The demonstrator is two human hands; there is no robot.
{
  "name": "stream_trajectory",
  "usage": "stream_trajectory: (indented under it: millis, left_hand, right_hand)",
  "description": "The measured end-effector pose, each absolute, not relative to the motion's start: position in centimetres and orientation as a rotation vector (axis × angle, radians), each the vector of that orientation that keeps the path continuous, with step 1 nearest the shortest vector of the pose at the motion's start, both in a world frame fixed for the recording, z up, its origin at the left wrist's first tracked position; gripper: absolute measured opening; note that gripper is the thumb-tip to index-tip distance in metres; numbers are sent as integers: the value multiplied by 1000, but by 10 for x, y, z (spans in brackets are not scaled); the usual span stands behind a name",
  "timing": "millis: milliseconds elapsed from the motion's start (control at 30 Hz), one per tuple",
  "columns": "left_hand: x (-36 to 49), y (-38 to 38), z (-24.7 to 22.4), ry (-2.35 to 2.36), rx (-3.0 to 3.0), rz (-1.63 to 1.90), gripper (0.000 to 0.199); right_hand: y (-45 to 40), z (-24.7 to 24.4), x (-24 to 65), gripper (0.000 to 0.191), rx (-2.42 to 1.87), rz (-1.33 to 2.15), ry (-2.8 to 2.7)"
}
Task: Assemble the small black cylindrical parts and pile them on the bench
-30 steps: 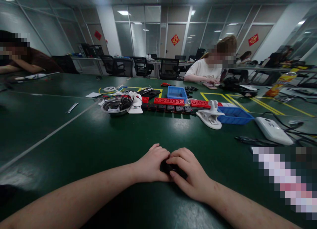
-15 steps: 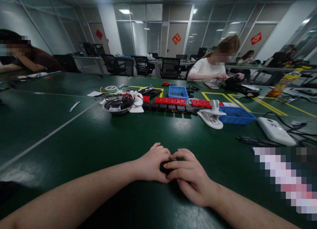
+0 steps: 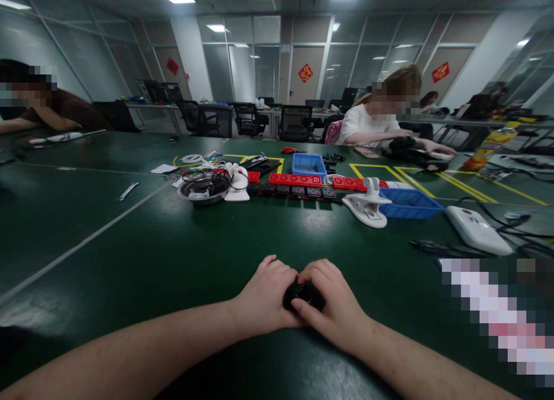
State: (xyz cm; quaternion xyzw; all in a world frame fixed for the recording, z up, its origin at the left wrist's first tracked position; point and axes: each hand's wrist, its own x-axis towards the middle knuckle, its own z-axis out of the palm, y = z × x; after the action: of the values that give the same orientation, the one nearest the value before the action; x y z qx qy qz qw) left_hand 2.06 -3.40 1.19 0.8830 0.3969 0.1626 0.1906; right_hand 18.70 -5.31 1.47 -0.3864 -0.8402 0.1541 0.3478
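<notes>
Head view: left hand point(image 3: 269, 296) and right hand point(image 3: 335, 302) meet, both closed on a small black object point(image 3: 310, 296) over the bench point(image 3: 208, 244), resting or lifted I can't tell. Left cups one side, probably bracing; right thumb and fingers bridge the top, likely for control. Farther out, metal bowl point(image 3: 199, 200), red socket strips point(image 3: 296, 179), a blue tray point(image 3: 409, 212) sit grouped, presumably for easy reach.

At lower centre you have a black object point(image 3: 304, 295); your desk point(image 3: 208, 247) is dark green, yellow-lined at right; mid-frame you see red strips point(image 3: 298, 179), a black strip point(image 3: 298, 191), blue bins point(image 3: 411, 206), a white clip point(image 3: 366, 207).
</notes>
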Motion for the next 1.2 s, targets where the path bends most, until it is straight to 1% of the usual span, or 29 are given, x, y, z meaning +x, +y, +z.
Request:
stream_trajectory:
  millis: [167,333,433,633,700,767,867,933,1033,1133,1200]
  left_hand:
    - [18,-27,10,932,2521,435,24]
    - [15,-20,11,761,2535,389,25]
    - [15,-17,11,721,2523,377,25]
    - [13,-16,10,716,2542,369,22]
    - [14,-18,10,732,2551,367,27]
    - [16,-22,10,766,2559,394,37]
    - [19,-28,9,875,2555,463,55]
    - [20,-31,9,971,2543,472,60]
    - [21,-32,8,1059,2537,438,50]
    - [20,-29,8,1025,2547,425,37]
    - [19,-27,8,985,2539,436,34]
  right_hand:
    - [-54,19,187,12,-896,436,-2208]
    - [-55,24,188,24,-693,477,-2260]
    - [-55,27,188,28,-607,488,-2282]
    - [-57,27,188,20,-603,513,-2289]
    - [-57,26,189,21,-598,510,-2275]
    - [-56,24,189,24,-622,490,-2246]
    - [-55,20,189,25,-748,451,-2185]
    - [-54,18,187,25,-847,417,-2153]
    - [-53,16,186,24,-938,384,-2146]
    - [-54,16,185,18,-960,383,-2180]
    - [-54,17,185,15,-956,369,-2197]
